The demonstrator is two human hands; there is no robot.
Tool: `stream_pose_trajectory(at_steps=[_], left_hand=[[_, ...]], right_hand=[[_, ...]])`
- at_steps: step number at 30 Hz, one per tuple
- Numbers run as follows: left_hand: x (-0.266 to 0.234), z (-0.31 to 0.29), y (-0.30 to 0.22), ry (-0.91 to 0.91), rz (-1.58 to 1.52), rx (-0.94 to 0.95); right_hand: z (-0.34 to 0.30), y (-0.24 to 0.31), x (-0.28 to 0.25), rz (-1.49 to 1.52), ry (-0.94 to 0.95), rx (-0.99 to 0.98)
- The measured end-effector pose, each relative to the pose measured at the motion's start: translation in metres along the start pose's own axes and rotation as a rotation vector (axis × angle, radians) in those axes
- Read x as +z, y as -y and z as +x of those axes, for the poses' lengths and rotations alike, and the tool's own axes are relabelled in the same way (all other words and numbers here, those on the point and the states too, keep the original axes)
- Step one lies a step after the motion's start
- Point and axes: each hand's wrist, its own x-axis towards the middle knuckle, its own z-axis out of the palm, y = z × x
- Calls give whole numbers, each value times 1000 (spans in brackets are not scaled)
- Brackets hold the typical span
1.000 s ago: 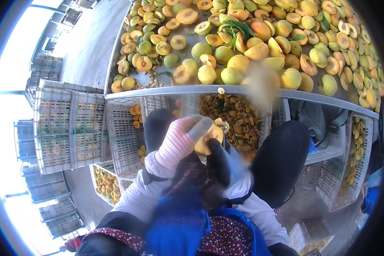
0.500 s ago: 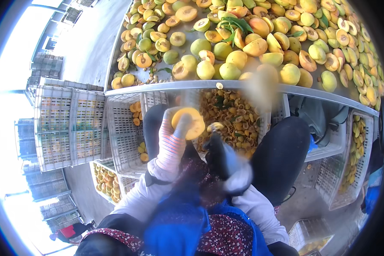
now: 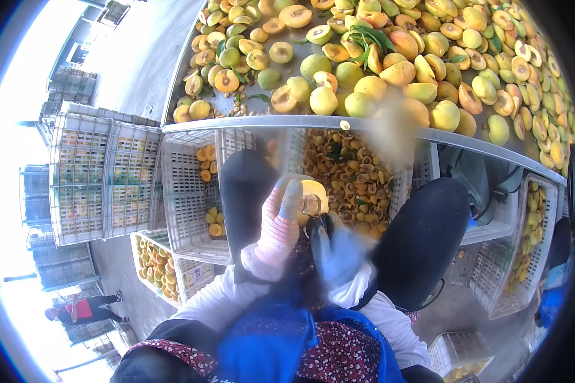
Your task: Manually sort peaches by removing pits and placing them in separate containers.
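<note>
The left hand (image 3: 281,220), in a striped pink glove, is closed around a yellow fruit (image 3: 313,195) and holds it just below the worktop (image 3: 287,122) edge, above the crate (image 3: 358,175) of pits and scraps between the knees. The right hand (image 3: 338,252), in a blue glove, is blurred, its fingers curled narrow around a dark tool (image 3: 317,226) whose tip meets the fruit's underside. The worktop is heaped with whole and halved yellow-green fruit, and 1 white crate (image 3: 188,198) at the left holds a few halves.
</note>
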Motion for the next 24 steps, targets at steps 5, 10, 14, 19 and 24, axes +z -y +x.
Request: stream_pose_trajectory(at_steps=[5,10,14,19,24], left_hand=[[7,-1,8,0,95,17],[6,2,10,37,194,-26],[3,9,6,171,308,-15],[12,14,3,278,151,-104],[8,9,13,202,-243,-525]], right_hand=[[-12,-10,19,-85,-267,-120],[-17,-22,20,28,-62,-135],[-5,-11,-3,923,311,529],[1,-17,-10,2103,786,935],[8,-21,-4,2643,1042,611]])
